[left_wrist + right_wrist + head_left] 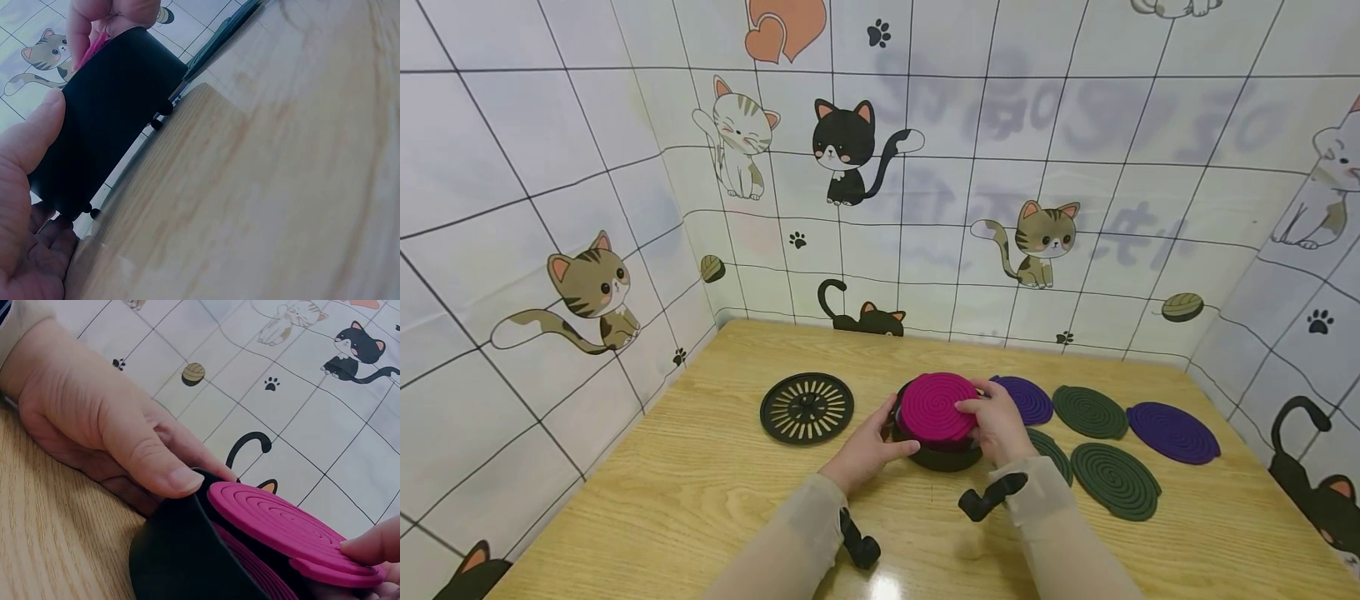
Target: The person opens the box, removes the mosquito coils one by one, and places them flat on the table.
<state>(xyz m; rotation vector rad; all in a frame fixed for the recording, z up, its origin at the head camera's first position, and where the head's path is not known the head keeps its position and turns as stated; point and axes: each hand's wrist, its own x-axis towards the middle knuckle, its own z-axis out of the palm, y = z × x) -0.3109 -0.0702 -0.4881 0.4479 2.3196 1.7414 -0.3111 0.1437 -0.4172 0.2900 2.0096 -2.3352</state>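
White sheeting (pixel 940 250), ruled with dark lines and printed with cartoon cats, paw marks and balls of yarn, surrounds a wood-grained counter (pixel 685 500) on its back and sides. Near the middle of the counter is a round black holder (pixel 947 458) with small feet. A person's left hand (pixel 871 450) grips its left side, thumb against the near wall and fingers around the far side. Their right hand (pixel 1000 425) pinches the right edge of a pink spiral coaster (pixel 936 407), which lies tilted over the holder's mouth; the right wrist view shows more ridged pink (pixel 250 559) below it, inside the holder.

Left of the holder, well apart from it, lies a black slotted disc (pixel 807 408) with a raised centre. To the right, flat on the counter, are two purple coasters (pixel 1174 432) and three green coasters (pixel 1116 481), one of the green ones partly hidden by the right arm. Both forearms wear pale sleeves (pixel 790 542), with a black mount (pixel 992 497) at each wrist.
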